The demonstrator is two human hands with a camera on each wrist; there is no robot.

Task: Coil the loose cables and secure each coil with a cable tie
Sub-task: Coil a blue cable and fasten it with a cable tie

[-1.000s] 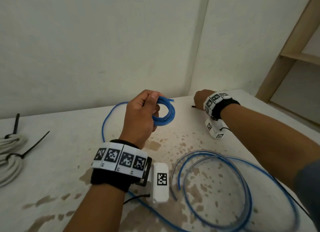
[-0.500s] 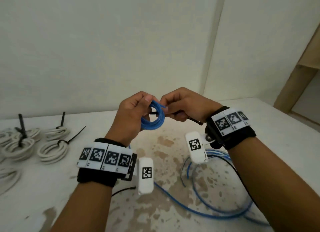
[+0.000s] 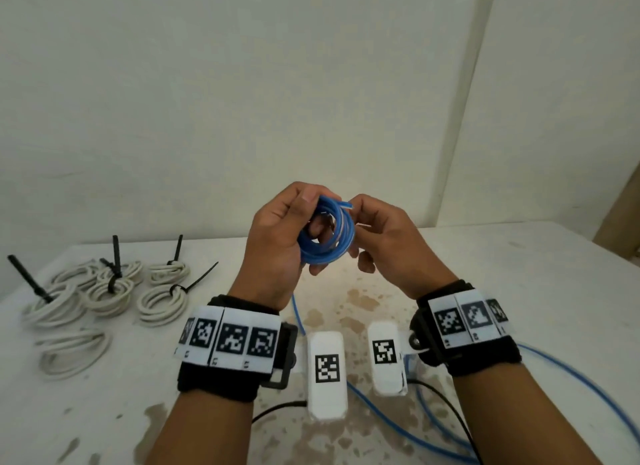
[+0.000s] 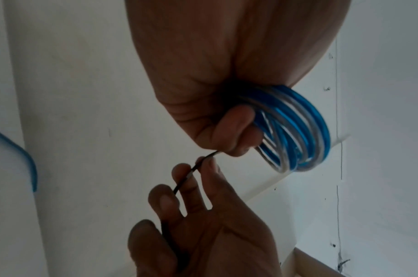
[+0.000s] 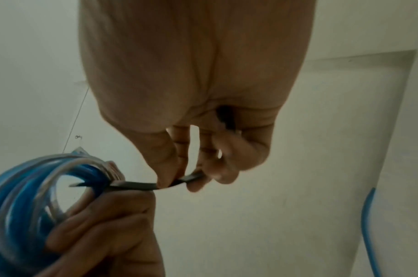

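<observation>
My left hand point(image 3: 287, 236) point(image 4: 227, 120) grips a small blue cable coil point(image 3: 327, 246) point(image 4: 295, 131) point(image 5: 20, 202), held up above the table. Close on its right, my right hand point(image 3: 381, 242) point(image 5: 186, 174) pinches a black cable tie point(image 5: 141, 186) point(image 4: 189, 176). In the right wrist view the tie's pointed tip pokes through the middle of the coil. The rest of the tie runs back under my right palm. One cut end of the blue cable sticks out at the coil's top point(image 3: 344, 205).
Several white cable coils point(image 3: 159, 300), most bound with black ties point(image 3: 116, 256), lie at the table's left; one white coil point(image 3: 71, 352) shows no tie. Loose blue cable point(image 3: 571, 378) loops over the stained white table point(image 3: 519, 274) at the lower right. A wall stands close behind.
My right hand came in from the far right with the black tie and met the coil. The tie's tip now enters the coil, and both hands have risen slightly.
</observation>
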